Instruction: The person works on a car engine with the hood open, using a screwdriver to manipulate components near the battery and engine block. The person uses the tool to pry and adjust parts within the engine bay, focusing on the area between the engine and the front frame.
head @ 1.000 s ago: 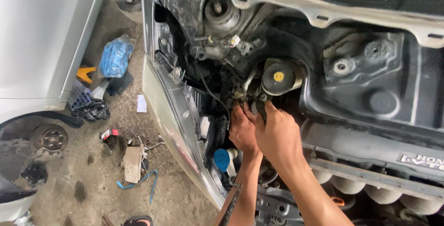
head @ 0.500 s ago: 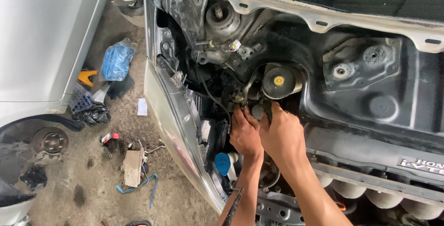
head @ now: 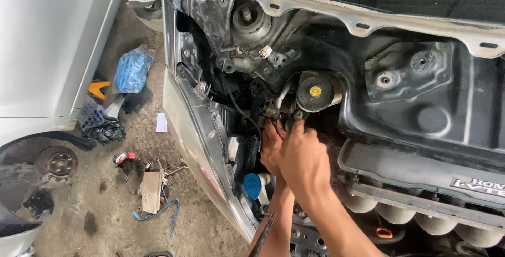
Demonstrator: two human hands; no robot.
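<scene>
I look down into an open car engine bay. Both hands reach to the metal pipe fittings [head: 273, 111] just below a round black reservoir with a yellow-centred cap [head: 314, 93]. My left hand [head: 271, 146] has its fingertips on the fittings, partly hidden behind the other hand. My right hand [head: 304, 162] lies over it, with fingers pressed up against the same spot. The hands cover what the fingers grip, so I cannot make out any tool or part in them.
A blue filler cap [head: 254, 185] sits low by the front edge. The engine cover [head: 421, 173] lies to the right. On the concrete floor to the left lie a blue bag [head: 131, 69], scattered tools [head: 158, 183] and a bare wheel hub [head: 57, 162] of a white car.
Both hands stay at the fittings under the reservoir; fingers shift slightly. The view has drifted a little, so the bay sits lower in the picture.
</scene>
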